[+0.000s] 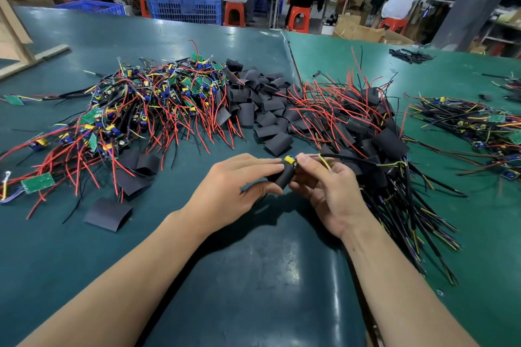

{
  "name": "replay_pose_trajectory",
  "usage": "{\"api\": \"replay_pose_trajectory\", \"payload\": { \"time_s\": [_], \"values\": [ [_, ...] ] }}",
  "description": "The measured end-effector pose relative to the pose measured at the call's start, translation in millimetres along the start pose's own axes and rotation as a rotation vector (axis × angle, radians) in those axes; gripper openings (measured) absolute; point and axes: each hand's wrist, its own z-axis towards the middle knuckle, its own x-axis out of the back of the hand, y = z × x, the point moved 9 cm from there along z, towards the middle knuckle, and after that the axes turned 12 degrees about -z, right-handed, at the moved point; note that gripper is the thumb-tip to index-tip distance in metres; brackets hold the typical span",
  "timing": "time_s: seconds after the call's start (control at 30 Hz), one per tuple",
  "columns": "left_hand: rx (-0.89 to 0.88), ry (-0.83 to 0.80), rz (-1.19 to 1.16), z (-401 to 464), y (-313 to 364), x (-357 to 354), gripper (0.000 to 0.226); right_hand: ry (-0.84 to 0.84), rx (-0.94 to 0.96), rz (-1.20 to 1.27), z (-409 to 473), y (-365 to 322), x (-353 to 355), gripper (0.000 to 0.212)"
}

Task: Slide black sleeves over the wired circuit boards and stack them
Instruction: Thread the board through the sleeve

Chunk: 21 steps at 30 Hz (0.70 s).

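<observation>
- Black sleeve (282,177) sits between the two hands, just above the green surface (253,276), with its long axis tilted from lower left up to upper right.
- Left hand (225,194) pinches the sleeve's lower end, thumb underneath and fingers lying along its top.
- Right hand (329,191) pinches the wired circuit board (290,161) at the sleeve's upper mouth; only the board's yellow and blue component tip shows, so most of it seems to be inside already.
- The board's black cable (346,158) and a yellow wire run off to the right, over the right hand's fingers, toward the sleeved stack.
- The coming move turns on that axis: by my judgement, the sleeve must travel up and right along the board, or the board down and left, both hands equally close.
- Finished sleeved boards (375,132) lie just right of the right hand, so that hand is nearer for stacking.
- Loose empty sleeves (262,104) lie beyond the hands; bare wired boards (146,101) are heaped to the left.
</observation>
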Motion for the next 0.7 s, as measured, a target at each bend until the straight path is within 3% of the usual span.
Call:
{"api": "replay_pose_trajectory", "payload": {
  "time_s": [0.57, 0.7],
  "values": [
    [0.192, 0.04, -0.024, -5.5, -16.0, 4.4, 0.026, -0.044, -0.035, 0.015, -3.1, 2.5, -0.9, 0.018],
    [0.203, 0.029, -0.028, -5.3, -16.6, 4.2, 0.023, -0.063, -0.013, 0.003, -2.8, 3.1, -3.5, 0.009]
  ]
}}
